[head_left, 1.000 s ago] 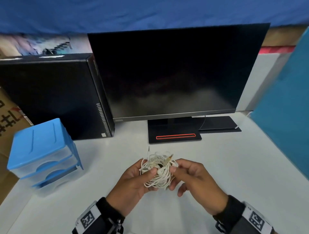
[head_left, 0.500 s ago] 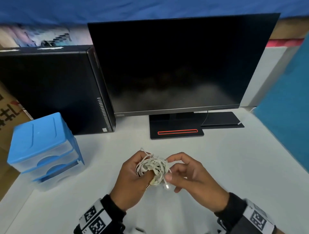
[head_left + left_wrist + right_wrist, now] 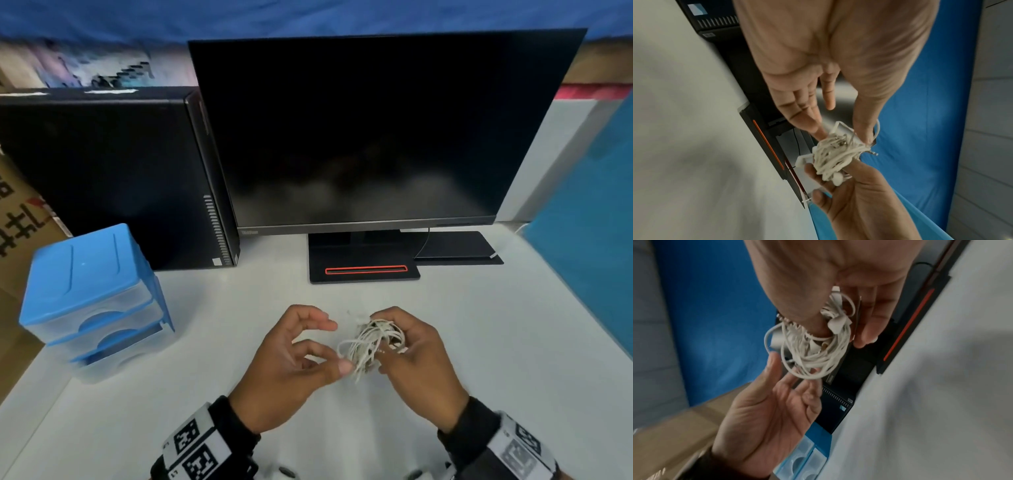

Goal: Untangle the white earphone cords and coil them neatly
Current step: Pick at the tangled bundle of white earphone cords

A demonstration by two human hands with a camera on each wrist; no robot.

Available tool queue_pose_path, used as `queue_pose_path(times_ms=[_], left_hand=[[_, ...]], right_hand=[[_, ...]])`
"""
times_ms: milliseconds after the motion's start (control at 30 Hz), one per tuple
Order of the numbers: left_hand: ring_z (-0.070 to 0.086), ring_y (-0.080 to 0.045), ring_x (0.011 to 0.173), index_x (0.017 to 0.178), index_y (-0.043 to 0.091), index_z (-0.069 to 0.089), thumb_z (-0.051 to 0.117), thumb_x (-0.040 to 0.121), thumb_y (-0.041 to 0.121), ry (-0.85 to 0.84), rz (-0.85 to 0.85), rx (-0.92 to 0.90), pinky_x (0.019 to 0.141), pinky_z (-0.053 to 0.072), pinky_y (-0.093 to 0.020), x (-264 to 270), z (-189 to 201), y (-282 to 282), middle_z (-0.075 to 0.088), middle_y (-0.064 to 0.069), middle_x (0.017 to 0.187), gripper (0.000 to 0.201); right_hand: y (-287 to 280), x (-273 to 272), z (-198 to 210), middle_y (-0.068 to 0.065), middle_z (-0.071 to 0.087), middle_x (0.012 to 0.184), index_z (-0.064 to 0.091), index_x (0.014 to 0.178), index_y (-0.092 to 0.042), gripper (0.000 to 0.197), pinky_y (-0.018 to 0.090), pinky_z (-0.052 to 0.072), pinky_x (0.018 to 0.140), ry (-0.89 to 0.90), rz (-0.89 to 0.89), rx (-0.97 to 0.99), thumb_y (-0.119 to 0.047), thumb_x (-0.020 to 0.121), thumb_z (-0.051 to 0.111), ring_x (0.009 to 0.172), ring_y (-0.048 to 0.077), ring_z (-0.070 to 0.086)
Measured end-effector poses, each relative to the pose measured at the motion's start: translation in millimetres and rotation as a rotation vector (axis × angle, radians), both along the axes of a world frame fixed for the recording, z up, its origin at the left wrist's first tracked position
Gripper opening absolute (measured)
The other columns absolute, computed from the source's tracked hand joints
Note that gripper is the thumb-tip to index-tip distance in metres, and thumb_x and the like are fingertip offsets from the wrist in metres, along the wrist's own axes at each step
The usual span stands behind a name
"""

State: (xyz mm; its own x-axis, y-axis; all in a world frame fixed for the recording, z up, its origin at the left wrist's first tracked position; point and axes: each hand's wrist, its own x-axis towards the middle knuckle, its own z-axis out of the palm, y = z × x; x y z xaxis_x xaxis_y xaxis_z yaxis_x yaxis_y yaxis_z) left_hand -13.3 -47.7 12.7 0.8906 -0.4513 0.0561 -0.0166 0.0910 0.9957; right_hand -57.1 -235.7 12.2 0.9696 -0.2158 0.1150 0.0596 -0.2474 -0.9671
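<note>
The tangled white earphone cords [image 3: 368, 342] form a small bundle held above the white table [image 3: 496, 342]. My right hand [image 3: 387, 342] grips the bundle between thumb and curled fingers; the right wrist view shows the cords [image 3: 813, 353] wound round its thumb, with an earbud and a plug in the knot. My left hand [image 3: 337, 346] is beside it on the left with loosely bent, spread fingers. Only its thumb tip and a fingertip touch loose loops [image 3: 834, 154]; nothing is pinched.
A black monitor [image 3: 376, 137] on a stand with a red-lined base [image 3: 363, 270] stands behind the hands. A black computer tower [image 3: 102, 178] and a blue drawer unit [image 3: 89, 291] are at the left, a blue partition [image 3: 589, 240] at the right.
The bundle has passed from my left hand into my right and shifted right. My left hand let go and opened its fingers, staying at the loops.
</note>
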Motion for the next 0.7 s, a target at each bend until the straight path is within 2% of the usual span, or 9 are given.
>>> queue_pose_path(times_ms=[100,200,300,367,433,500,567,633,700], left_hand=[[0.066,-0.014,0.081,0.101,0.028,0.067,0.088,0.058,0.029,0.016,-0.078,0.101,0.073,0.052,-0.032,1.9,-4.4,0.8,0.072,0.001,0.096,0.048],[0.068,-0.021,0.082,0.095,0.023,0.071,0.086,0.062,0.025,0.016,-0.142,0.113,0.078,0.054,-0.035,0.6,-6.8,2.0,0.073,-0.006,0.09,0.036],[0.063,-0.023,0.075,0.086,0.017,0.071,0.084,0.062,0.021,0.001,-0.048,0.081,0.072,0.053,-0.036,0.7,-9.6,-1.0,0.069,-0.014,0.084,0.028],[0.062,-0.024,0.073,0.083,0.013,0.07,0.081,0.062,0.018,0.029,0.029,0.041,0.069,0.053,-0.037,3.0,-10.6,-1.7,0.069,-0.014,0.083,0.025],[0.063,-0.026,0.072,0.084,0.012,0.068,0.077,0.065,0.016,0.078,0.065,0.003,0.068,0.054,-0.04,5.7,-9.3,0.8,0.068,-0.01,0.086,0.021],[0.064,-0.024,0.071,0.087,0.015,0.069,0.076,0.066,0.021,0.094,0.073,0.009,0.063,0.054,-0.038,8.0,-6.7,4.1,0.069,-0.009,0.091,0.022],[0.066,-0.021,0.071,0.088,0.018,0.071,0.074,0.069,0.017,0.121,0.075,0.013,0.059,0.053,-0.033,8.8,-3.6,5.3,0.071,-0.008,0.091,0.019],[0.068,-0.024,0.074,0.091,0.018,0.074,0.069,0.07,0.012,0.197,0.043,-0.023,0.062,0.054,-0.034,8.8,-2.0,5.1,0.073,-0.011,0.092,0.022],[0.068,-0.028,0.083,0.095,0.018,0.075,0.07,0.069,0.012,0.276,0.004,-0.071,0.069,0.055,-0.039,8.4,-0.1,6.1,0.072,-0.014,0.096,0.026]], right_hand=[[3.5,-3.4,0.6,0.005,0.069,0.072,0.065,0.084,-0.02,0.024,0.035,0.051,0.056,0.016,0.052,-0.043,0.004,0.081,0.067,0.061,0.013,0.06],[6.0,-5.7,0.2,0.006,0.07,0.07,0.061,0.088,-0.029,0.024,0.038,0.052,0.052,0.118,0.107,-0.061,-0.008,0.08,0.069,0.055,0.015,0.057],[6.7,-7.3,4.6,0.003,0.072,0.082,0.063,0.095,-0.03,0.027,0.042,0.055,0.066,0.082,0.201,-0.056,-0.009,0.081,0.071,0.069,0.022,0.065],[6.3,-7.7,9.4,0.005,0.073,0.088,0.065,0.103,-0.029,0.027,0.034,0.056,0.064,0.076,0.272,-0.003,-0.012,0.085,0.073,0.074,0.025,0.066],[4.4,-6.7,12.4,0.005,0.073,0.084,0.065,0.11,-0.026,0.028,0.025,0.049,0.055,0.123,0.303,0.082,-0.011,0.087,0.072,0.067,0.022,0.065],[3.1,-5.2,13.8,0.004,0.072,0.082,0.064,0.116,-0.022,0.03,0.026,0.046,0.05,0.159,0.33,0.151,-0.012,0.088,0.071,0.065,0.023,0.066],[2.5,-3.4,14.2,0.009,0.073,0.083,0.063,0.117,-0.019,0.031,0.028,0.047,0.049,0.17,0.328,0.202,-0.013,0.088,0.071,0.066,0.025,0.067],[2.2,-1.9,14.9,0.014,0.074,0.084,0.063,0.116,-0.017,0.027,0.028,0.047,0.049,0.181,0.285,0.242,-0.013,0.089,0.069,0.065,0.025,0.066],[0.6,-0.8,14.9,0.012,0.075,0.083,0.064,0.113,-0.017,0.022,0.028,0.048,0.049,0.185,0.246,0.259,-0.015,0.091,0.067,0.065,0.024,0.066]])
